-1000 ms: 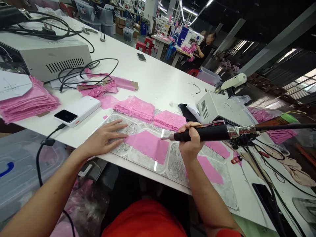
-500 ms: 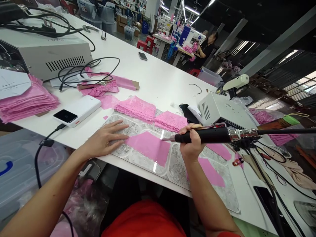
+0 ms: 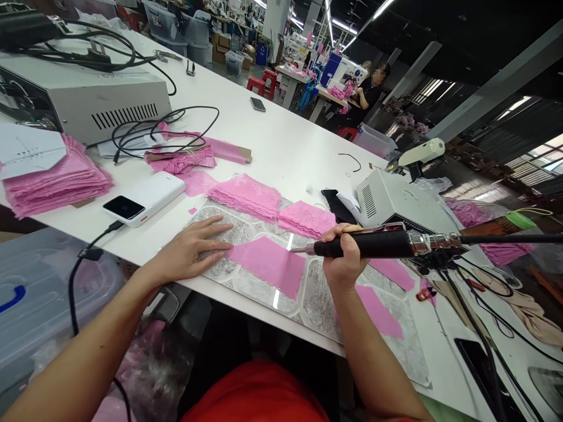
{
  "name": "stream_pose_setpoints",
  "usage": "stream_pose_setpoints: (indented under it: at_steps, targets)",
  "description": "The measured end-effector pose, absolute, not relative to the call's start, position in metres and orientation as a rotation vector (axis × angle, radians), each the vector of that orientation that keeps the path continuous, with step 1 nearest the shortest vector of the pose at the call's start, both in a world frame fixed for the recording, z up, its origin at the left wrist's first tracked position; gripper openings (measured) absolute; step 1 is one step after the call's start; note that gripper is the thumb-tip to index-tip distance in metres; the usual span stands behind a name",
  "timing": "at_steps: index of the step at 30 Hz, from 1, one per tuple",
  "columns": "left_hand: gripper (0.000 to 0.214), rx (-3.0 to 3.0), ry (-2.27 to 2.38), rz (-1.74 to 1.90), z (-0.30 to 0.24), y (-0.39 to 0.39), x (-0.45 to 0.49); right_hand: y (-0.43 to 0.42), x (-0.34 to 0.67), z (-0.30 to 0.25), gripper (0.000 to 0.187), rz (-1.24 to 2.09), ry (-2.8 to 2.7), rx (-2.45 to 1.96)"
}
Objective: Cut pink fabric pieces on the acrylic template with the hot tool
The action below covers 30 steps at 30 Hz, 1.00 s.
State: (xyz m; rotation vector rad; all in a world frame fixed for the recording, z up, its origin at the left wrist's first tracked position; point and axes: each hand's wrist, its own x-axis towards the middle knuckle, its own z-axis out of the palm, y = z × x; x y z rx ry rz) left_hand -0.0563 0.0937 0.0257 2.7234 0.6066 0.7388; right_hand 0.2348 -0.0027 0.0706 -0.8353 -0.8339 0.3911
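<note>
My left hand point(image 3: 193, 249) lies flat with fingers spread on a clear glass plate point(image 3: 246, 282) over silvery lace, its fingertips touching the left edge of a pink lace piece point(image 3: 268, 265). My right hand point(image 3: 345, 258) is wrapped round the black handle of a hot cutting tool point(image 3: 378, 244), held level, its metal tip at the upper right edge of that pink piece. More pink pieces point(image 3: 380, 313) lie on the plate to the right.
Two stacks of pink lace point(image 3: 246, 196) sit behind the plate, a bigger stack point(image 3: 57, 181) at far left. A white power bank point(image 3: 145, 198), grey control boxes point(image 3: 88, 99), cables and a second box point(image 3: 396, 202) surround the work. A person sits at a far sewing table.
The tool and my right hand have dropped slightly toward the pink piece. My left hand has stayed flat in place.
</note>
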Motion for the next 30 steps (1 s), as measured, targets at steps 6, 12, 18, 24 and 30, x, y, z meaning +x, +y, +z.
stream_pose_setpoints:
  at_steps: [6,12,18,24,30]
  targets:
    - [0.029,2.744,0.595,0.763,0.026,0.094,-0.057,0.005,0.226,0.078,0.006,0.412,-0.805,-0.828]
    - [0.029,2.769,0.574,0.785,0.024,0.094,-0.056,0.015,0.216,0.073,0.008,0.438,-0.815,-0.822]
    - [0.029,2.775,0.56,0.813,0.024,0.094,-0.056,0.017,0.214,0.071,0.008,0.45,-0.79,-0.813]
    - [0.028,2.764,0.571,0.806,0.024,0.094,-0.057,0.018,0.213,0.07,0.007,0.444,-0.808,-0.814]
    - [0.03,2.786,0.572,0.812,0.021,0.095,-0.057,0.019,0.215,0.068,0.009,0.441,-0.829,-0.823]
